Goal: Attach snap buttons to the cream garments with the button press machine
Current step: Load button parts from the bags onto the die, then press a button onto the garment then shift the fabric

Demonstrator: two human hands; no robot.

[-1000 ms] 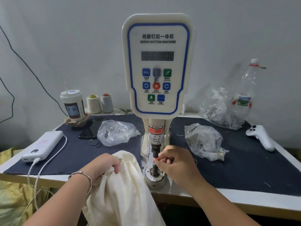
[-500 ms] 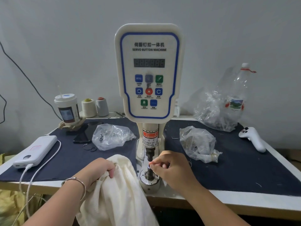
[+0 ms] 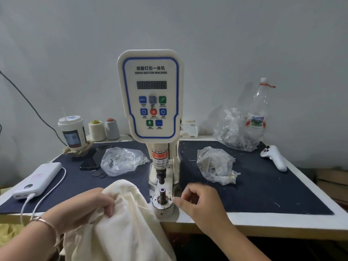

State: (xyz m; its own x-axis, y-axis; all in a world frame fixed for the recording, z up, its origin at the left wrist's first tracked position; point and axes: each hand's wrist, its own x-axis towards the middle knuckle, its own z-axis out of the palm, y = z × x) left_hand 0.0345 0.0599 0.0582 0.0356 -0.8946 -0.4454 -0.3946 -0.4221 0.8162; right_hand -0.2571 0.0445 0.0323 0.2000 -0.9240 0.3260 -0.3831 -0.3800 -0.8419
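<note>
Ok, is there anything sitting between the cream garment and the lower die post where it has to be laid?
Nothing visible. The left hand grips the cream garment just left of the lower die post, whose top is bare under the raised punch. The right hand sits to the right of the post, off the garment's path.

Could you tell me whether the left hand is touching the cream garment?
Touching: the head view shows the left hand gripping a bunched fold of the cream garment.
</note>
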